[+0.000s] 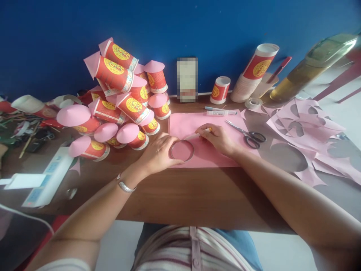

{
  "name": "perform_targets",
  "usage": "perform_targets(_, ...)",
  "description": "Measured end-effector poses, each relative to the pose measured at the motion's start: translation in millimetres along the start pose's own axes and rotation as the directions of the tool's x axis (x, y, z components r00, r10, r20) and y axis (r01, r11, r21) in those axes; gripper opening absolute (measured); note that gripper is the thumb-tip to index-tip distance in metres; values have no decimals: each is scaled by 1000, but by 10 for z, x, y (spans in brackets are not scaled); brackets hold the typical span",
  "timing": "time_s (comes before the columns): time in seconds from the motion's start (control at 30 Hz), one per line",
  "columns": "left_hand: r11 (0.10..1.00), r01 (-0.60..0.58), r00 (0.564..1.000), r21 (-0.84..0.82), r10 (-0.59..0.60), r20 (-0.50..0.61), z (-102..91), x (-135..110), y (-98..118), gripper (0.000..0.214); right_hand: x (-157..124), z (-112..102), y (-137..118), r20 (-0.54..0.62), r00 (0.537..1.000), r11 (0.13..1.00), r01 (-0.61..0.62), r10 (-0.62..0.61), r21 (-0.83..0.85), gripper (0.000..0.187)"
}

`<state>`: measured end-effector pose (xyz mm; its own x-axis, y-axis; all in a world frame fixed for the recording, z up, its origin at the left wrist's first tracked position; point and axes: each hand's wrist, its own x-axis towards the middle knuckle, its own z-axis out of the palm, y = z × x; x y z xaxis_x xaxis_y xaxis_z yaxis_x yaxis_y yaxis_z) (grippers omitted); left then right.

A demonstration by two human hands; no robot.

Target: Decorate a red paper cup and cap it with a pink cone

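A thin round ring [193,151] lies on a pink sheet of paper [217,158], with pink showing through its middle. My left hand [162,150] grips the ring from its left side, thumb at the near edge and fingers at the far edge. In my right hand [216,136], a slim white pen [193,135] is pinched, its tip close to the ring's far rim. Just right of that hand, black-handled scissors [248,137] rest partly on the sheet. A glue stick [217,113] and a capped pen [225,109] lie along the sheet's far edge.
Red paper cups with pink cone tops [132,105] are piled at the left. Pink paper offcuts [307,128] spread at the right. Behind stand a red cup [220,90], stacked cups [254,73], a tape roll [253,103] and a tall bottle [304,71]. A white box [50,177] lies left.
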<state>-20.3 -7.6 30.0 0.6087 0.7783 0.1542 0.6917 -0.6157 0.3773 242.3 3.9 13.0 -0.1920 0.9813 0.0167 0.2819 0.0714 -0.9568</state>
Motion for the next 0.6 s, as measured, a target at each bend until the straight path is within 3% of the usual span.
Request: perform_targets(0.6,999,16,1000,-36,-15,15,-13,5,19,60,-76,-50,-51,2,999,999,-37,37,0,51)
